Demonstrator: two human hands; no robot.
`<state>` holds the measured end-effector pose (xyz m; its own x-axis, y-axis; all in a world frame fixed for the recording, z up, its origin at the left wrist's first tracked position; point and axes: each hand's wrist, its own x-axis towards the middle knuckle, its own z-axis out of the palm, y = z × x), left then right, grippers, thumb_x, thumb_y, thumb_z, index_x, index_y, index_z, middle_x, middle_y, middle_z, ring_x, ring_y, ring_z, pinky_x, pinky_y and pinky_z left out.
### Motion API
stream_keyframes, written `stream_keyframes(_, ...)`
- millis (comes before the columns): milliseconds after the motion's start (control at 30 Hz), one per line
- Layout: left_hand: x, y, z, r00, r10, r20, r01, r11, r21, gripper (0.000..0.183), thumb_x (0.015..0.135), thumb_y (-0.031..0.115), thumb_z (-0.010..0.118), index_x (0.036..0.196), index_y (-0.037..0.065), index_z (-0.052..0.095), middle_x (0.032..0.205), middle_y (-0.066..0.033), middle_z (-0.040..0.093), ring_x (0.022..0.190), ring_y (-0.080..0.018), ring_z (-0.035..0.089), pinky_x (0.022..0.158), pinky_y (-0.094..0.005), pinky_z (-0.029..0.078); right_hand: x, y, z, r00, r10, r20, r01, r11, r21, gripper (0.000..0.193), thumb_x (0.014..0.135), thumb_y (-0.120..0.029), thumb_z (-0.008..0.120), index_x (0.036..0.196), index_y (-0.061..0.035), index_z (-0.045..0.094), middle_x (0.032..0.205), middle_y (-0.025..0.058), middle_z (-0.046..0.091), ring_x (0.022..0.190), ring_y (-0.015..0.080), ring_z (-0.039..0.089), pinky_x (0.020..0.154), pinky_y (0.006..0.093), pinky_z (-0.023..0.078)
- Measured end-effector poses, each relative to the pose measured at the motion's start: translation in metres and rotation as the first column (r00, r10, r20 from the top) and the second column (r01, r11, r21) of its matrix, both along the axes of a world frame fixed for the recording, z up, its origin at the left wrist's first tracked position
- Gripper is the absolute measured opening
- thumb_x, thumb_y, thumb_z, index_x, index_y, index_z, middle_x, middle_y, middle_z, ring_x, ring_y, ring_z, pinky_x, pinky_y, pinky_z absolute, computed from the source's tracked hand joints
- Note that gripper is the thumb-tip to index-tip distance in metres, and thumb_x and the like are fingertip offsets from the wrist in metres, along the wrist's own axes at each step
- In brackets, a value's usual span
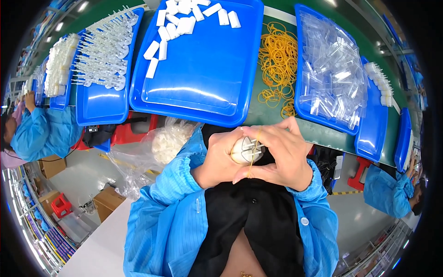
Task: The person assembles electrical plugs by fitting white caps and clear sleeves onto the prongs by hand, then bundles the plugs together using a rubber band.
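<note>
The left hand [217, 154] is curled closed around a white bundle [238, 154], with thumb and fingers wrapping its left side; the bundle is held up in front of the person's chest, on the near side of the green table [264, 111]; its thin prongs [251, 150] point to the right, toward the other hand, and its long axis runs roughly left to right, though how far it tilts upward I cannot tell; the right hand [288, 152] is partly open, thumb and fingers parted, with a yellow band [252, 165] stretched between them and crossing the prongs; whether it fully encircles them is unclear.

Beyond the hands, a large blue tray [194, 99] carries white blocks [187, 25] at its far end; loose yellow rubber bands [278, 55] lie to its right; farther right are clear plastic pieces [332, 69]; pronged white pieces [104, 55] lie on the left, tips mostly leftward.
</note>
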<state>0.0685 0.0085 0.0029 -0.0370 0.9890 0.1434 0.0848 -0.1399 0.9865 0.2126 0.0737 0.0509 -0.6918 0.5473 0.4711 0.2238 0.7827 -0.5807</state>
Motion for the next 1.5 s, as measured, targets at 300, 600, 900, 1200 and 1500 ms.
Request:
stream_keyframes(300,0.004,0.0,-0.003,0.993,-0.002,0.121,0.007,0.999,-0.042,0.042,0.064,0.021,0.081,0.092,-0.001,0.059,0.074,-0.0091,0.062,0.065,-0.0138,0.061,0.058,-0.0261,0.048,-0.002,0.0,-0.002,1.0,-0.02,0.006,0.02,0.998,0.064,0.063,0.058,-0.046,0.075,0.101,-0.0031,0.059,0.087,0.0052,0.062,0.07,0.0174,0.06,0.061,0.0297,0.033)
stream_keyframes(600,0.007,0.001,-0.011,0.992,-0.033,-0.123,0.049,0.99,0.13,0.026,0.062,0.013,0.072,0.077,0.003,0.054,0.066,-0.0127,0.058,0.059,-0.0289,0.061,0.052,-0.0328,0.046,0.003,0.011,0.011,0.974,0.15,0.169,-0.134,0.986,-0.103,0.044,0.057,-0.024,0.079,0.09,-0.0055,0.057,0.075,0.0052,0.057,0.06,0.0209,0.054,0.056,0.0308,0.033)
stream_keyframes(900,-0.003,0.003,0.005,0.992,0.118,0.044,-0.118,0.993,-0.005,0.026,0.066,-0.002,0.071,0.087,0.002,0.056,0.071,-0.0037,0.061,0.064,-0.009,0.058,0.058,-0.0232,0.046,-0.003,-0.01,-0.011,0.965,-0.088,-0.246,-0.08,0.796,-0.6,0.091,0.049,-0.032,0.089,0.122,-0.0021,0.043,0.11,0.0109,0.053,0.103,0.0202,0.053,0.082,0.0307,0.042)
stream_keyframes(1200,-0.01,-0.003,0.001,0.987,-0.13,-0.09,0.139,0.984,0.108,0.045,0.071,0.005,0.071,0.111,-0.001,0.052,0.094,-0.0125,0.064,0.088,-0.0209,0.064,0.076,-0.0312,0.05,-0.031,-0.014,-0.034,0.924,-0.031,-0.381,-0.184,0.838,-0.514,0.038,0.066,-0.014,0.076,0.097,-0.0016,0.059,0.107,0.0143,0.061,0.11,0.0317,0.053,0.092,0.0405,0.039)
stream_keyframes(1500,-0.012,0.002,0.017,0.778,-0.361,0.514,0.45,0.892,-0.053,0.052,0.076,0.005,0.067,0.123,0.0,0.044,0.104,-0.0126,0.061,0.099,-0.0224,0.06,0.086,-0.0325,0.046,-0.017,0.003,-0.034,0.819,0.0,-0.574,-0.465,0.585,-0.664,0.024,0.071,-0.01,0.069,0.091,0.0003,0.062,0.105,0.0154,0.062,0.112,0.0311,0.052,0.093,0.0433,0.04)
